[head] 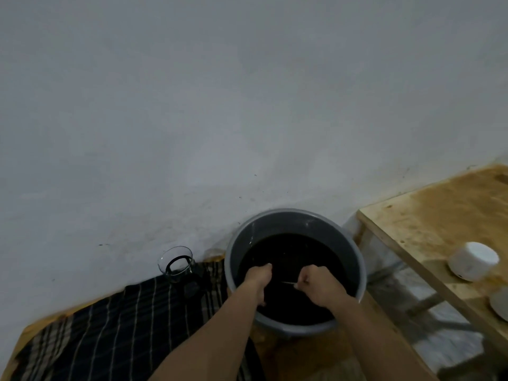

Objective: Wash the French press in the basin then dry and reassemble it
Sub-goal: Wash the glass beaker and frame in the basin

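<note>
Both hands in the grey basin (354, 259) of dark water

Left hand (257, 274) fisted, contents hidden; right hand (316, 283) pinches a thin metal rod (288, 282). The glass carafe (177, 264) stands left on a striped cloth (115, 325).

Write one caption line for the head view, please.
Both hands, left hand and right hand, work a thin metal rod over dark water in the grey basin; glass carafe waits on checked cloth.

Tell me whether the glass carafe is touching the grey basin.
Apart. The head view shows the glass carafe standing on the striped cloth left of the grey basin, with a strip of cloth and wall showing between them.
</note>
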Demonstrator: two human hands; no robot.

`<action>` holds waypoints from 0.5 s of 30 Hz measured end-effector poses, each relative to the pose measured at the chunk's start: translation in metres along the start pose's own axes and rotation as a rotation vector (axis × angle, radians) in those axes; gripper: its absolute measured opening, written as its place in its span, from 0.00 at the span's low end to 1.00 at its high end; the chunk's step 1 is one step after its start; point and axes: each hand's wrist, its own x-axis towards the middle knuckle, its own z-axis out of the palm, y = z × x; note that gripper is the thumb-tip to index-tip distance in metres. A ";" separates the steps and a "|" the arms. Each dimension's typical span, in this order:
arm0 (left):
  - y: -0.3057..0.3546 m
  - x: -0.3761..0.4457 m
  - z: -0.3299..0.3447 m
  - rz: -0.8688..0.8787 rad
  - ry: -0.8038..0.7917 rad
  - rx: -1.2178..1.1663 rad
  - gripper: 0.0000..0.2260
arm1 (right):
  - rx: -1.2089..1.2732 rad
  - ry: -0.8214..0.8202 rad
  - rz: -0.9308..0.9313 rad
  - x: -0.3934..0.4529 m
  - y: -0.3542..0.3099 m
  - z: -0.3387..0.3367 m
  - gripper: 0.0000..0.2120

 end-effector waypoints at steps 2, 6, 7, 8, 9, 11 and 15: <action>0.000 0.012 0.002 -0.052 0.020 -0.014 0.25 | -0.047 -0.072 0.005 0.008 0.001 0.001 0.06; -0.001 0.029 0.007 -0.070 -0.040 -0.136 0.24 | -0.056 -0.213 0.035 0.023 0.003 0.002 0.06; -0.001 0.032 0.008 -0.068 -0.036 -0.175 0.25 | -0.053 -0.245 0.041 0.026 0.003 0.002 0.08; -0.002 0.036 0.009 -0.062 -0.031 -0.210 0.26 | -0.041 -0.269 0.043 0.028 0.004 0.003 0.11; -0.002 0.035 0.011 -0.051 -0.016 -0.232 0.25 | -0.031 -0.280 0.039 0.030 0.003 0.003 0.13; -0.004 0.038 0.016 -0.068 -0.019 -0.263 0.26 | -0.007 -0.271 0.034 0.033 0.000 0.005 0.16; -0.014 0.057 0.026 -0.140 -0.026 -0.257 0.37 | 0.034 -0.252 0.032 0.034 -0.004 0.008 0.12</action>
